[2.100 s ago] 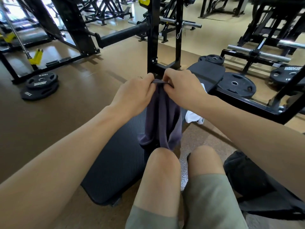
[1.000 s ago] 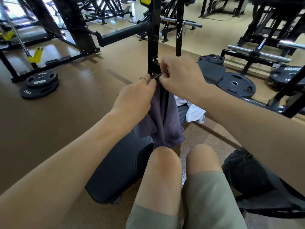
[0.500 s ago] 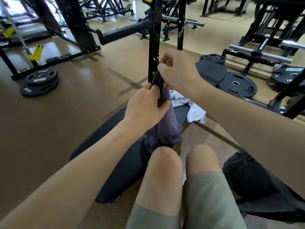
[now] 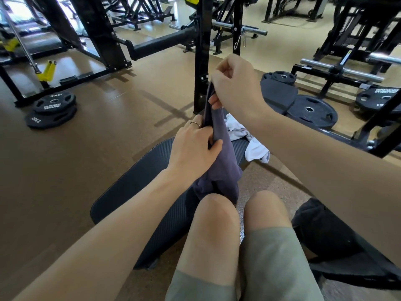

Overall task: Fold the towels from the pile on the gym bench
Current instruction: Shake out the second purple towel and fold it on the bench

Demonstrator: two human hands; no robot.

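Hanging over the black gym bench [image 4: 138,183], a purple towel [image 4: 221,161] is pinched at its top edge by the right hand [image 4: 236,85] and gripped lower down by the left hand [image 4: 195,146]. White towels [image 4: 256,148] are piled at the bench's far end. "15KG" can be read on a weight plate [image 4: 50,120] far left.

At frame centre your right hand [image 4: 235,85] holds a towel [image 4: 221,161] above your left hand [image 4: 195,148], over the bench [image 4: 138,177]. More towels [image 4: 249,137] lie behind it; plates [image 4: 51,109] sit left, a bag [image 4: 325,235] lower right.
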